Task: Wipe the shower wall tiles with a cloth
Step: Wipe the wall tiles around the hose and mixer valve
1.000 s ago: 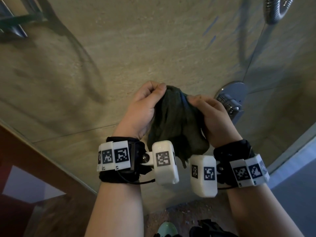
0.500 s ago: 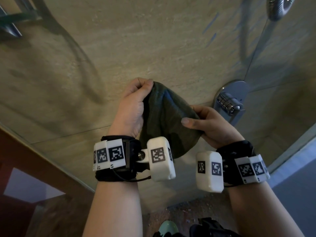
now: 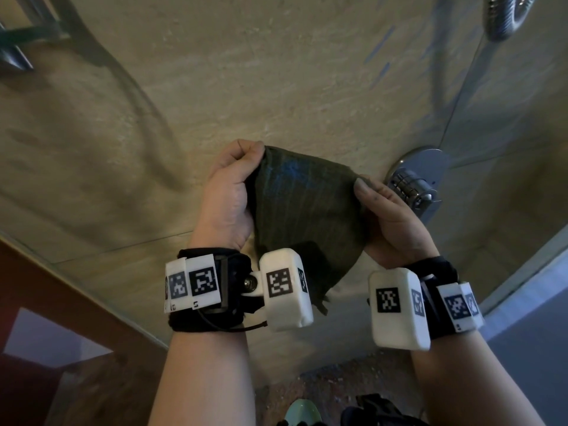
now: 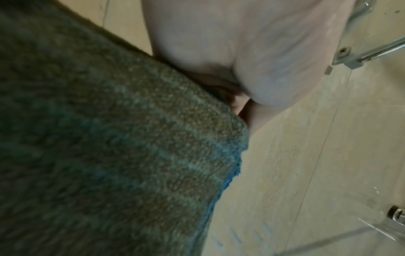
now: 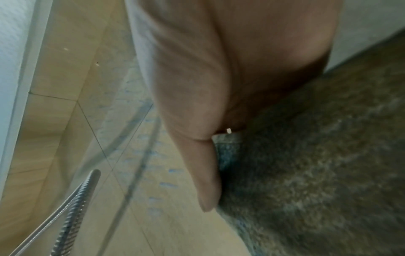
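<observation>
A dark green terry cloth (image 3: pixel 302 207) hangs stretched between my two hands in front of the beige shower wall tiles (image 3: pixel 276 72). My left hand (image 3: pixel 233 179) pinches its upper left corner between thumb and curled fingers. My right hand (image 3: pixel 384 210) grips the right edge, thumb on the front of the cloth. The left wrist view is filled by the cloth (image 4: pixel 105 147) under my left hand (image 4: pixel 252 60). In the right wrist view my right thumb (image 5: pixel 206 173) lies along the cloth (image 5: pixel 306 164). The cloth hangs apart from the wall.
A chrome shower valve (image 3: pixel 415 182) sits on the wall just right of my right hand. A metal shower hose (image 3: pixel 504 13) loops at the top right, also as the hose (image 5: pixel 72 207). A glass shelf bracket (image 3: pixel 18 47) is at the top left. A wooden frame (image 3: pixel 61 302) runs lower left.
The hands have pulled apart and spread the bunched cloth flat between them. The right hand moved right and up along the edge; the left hand kept its corner.
</observation>
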Tool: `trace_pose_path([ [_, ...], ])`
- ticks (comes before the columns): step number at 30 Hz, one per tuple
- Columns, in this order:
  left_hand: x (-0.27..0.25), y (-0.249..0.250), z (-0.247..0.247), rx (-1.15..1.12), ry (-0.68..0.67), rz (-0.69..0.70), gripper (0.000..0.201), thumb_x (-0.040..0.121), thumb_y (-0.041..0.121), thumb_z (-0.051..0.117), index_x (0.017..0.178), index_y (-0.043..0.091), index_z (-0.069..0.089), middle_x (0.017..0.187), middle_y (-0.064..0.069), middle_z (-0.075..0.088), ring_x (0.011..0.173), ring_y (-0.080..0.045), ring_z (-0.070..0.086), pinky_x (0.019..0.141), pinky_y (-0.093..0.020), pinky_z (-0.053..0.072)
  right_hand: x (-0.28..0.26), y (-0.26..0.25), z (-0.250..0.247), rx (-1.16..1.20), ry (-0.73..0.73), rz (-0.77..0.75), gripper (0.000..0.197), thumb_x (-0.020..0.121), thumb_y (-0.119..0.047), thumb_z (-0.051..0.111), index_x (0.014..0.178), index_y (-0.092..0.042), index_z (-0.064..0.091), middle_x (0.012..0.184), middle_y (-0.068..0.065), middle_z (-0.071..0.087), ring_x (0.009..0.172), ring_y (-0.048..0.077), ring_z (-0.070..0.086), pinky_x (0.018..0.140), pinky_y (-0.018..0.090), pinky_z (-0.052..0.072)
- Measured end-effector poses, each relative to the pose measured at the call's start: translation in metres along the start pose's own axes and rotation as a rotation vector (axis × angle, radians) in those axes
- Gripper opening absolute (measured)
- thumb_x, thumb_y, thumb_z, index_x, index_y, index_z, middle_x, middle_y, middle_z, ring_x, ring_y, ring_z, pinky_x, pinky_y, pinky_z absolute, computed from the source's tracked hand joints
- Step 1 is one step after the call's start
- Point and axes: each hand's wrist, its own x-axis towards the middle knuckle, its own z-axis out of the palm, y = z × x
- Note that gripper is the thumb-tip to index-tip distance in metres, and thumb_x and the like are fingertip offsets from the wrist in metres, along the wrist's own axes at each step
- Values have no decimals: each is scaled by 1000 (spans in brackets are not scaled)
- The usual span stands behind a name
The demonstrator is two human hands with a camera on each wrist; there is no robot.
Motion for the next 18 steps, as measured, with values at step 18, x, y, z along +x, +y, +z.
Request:
trace_pose_path([
  [18, 1, -22, 11, 672, -378, -105, 29, 96, 2, 51, 72, 16, 58, 73, 0, 63, 67, -8, 58, 60, -19, 47, -5, -9, 26, 40, -110, -303, 44, 80, -9, 67, 123, -17, 62, 142, 6, 46, 133, 23, 38, 109, 43, 31],
])
